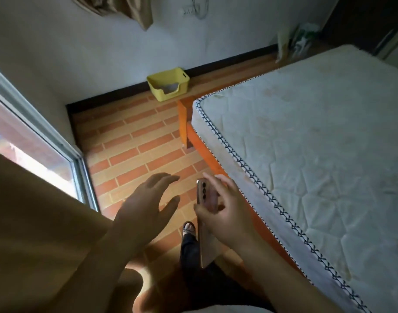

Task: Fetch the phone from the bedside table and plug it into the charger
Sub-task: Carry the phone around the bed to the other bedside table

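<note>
Two hands hang over the brick floor (134, 141) left of the mattress (317, 143). My right hand (227, 213) grips the phone (204, 240) upright beside the mattress edge; my left hand (146, 204) hovers alongside, fingers spread, empty.

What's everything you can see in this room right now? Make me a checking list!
Surface: brick-pattern floor, bare between window and bed.
Job's things: phone held upright, camera side showing; charger not clearly seen.
Clutter: yellow basket by the wall; bags in the far corner.
Grippers: right hand grips the phone; left hand open, empty.
Cables: a thin cable hangs at the wall socket.
Surroundings: bare mattress on an orange bed frame; window on the left.
</note>
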The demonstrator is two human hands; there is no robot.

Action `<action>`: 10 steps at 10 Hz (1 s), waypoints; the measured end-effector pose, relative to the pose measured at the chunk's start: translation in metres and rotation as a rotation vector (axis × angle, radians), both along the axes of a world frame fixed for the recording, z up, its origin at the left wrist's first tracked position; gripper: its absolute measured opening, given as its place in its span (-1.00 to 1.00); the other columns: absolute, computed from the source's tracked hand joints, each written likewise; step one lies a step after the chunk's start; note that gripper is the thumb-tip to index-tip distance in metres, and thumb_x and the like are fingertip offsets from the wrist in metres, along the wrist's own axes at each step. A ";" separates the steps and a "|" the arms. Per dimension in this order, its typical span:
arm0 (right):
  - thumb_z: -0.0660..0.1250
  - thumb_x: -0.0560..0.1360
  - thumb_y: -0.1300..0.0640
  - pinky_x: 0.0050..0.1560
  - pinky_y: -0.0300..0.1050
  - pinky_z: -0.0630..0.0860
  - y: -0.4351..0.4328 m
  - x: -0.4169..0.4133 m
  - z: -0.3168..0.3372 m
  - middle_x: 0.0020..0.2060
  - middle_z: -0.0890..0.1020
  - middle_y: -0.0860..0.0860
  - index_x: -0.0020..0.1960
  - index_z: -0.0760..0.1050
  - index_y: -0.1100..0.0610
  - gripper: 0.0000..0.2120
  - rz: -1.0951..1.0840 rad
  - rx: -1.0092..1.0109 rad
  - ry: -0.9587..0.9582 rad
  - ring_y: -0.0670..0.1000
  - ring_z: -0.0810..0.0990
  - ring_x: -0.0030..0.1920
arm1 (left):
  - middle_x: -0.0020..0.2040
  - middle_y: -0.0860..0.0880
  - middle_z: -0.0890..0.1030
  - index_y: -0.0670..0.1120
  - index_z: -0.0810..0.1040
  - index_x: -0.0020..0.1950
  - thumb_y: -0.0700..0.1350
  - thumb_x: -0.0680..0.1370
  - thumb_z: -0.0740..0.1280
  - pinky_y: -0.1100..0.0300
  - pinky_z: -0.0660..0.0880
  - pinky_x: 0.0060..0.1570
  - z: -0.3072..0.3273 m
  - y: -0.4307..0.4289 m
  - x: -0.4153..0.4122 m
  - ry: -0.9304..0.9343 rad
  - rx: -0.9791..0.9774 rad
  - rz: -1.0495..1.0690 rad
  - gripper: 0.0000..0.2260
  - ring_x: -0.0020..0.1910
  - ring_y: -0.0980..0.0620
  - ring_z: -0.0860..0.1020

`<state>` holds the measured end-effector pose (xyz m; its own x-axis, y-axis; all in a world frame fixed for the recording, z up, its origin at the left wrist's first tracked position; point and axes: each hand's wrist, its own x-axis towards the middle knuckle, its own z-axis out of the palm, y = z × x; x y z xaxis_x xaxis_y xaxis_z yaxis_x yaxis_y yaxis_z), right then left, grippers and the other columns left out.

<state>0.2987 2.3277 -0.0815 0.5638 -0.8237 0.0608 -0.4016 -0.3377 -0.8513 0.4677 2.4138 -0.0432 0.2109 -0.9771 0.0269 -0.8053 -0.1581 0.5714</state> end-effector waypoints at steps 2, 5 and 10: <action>0.38 0.37 -0.14 0.07 -0.36 0.44 -0.108 0.119 -0.011 0.28 0.32 -0.09 0.36 0.25 -0.20 -0.39 0.027 0.004 -0.042 -0.18 0.33 0.23 | 0.37 0.08 0.36 0.16 0.29 0.34 0.12 0.52 0.18 0.16 0.56 -0.12 -0.010 -0.108 0.125 -0.034 0.046 0.070 -0.61 -0.12 0.12 0.54; 0.31 0.36 -0.21 0.00 -0.32 0.51 -0.234 0.323 0.004 0.27 0.30 -0.07 0.39 0.20 -0.20 -0.36 0.170 0.018 -0.089 -0.21 0.32 0.18 | 0.35 0.08 0.39 0.18 0.31 0.32 0.16 0.50 0.17 0.32 0.39 -0.29 0.007 -0.207 0.311 -0.092 0.077 0.207 -0.61 -0.35 0.23 0.49; 0.34 0.40 -0.02 -0.06 -0.30 0.52 -0.453 0.583 0.015 0.24 0.38 0.00 0.38 0.24 -0.05 -0.41 -0.018 -0.075 -0.139 -0.12 0.43 0.14 | 0.33 -0.05 0.45 0.05 0.37 0.32 0.03 0.52 0.22 0.07 0.45 0.09 0.031 -0.480 0.591 -0.051 -0.035 -0.053 -0.64 0.16 -0.06 0.49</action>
<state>0.8815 1.8743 -0.0667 0.5309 -0.8237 0.1994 -0.2879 -0.3966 -0.8717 1.0588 1.9340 -0.0127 0.1565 -0.9852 0.0706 -0.8403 -0.0952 0.5336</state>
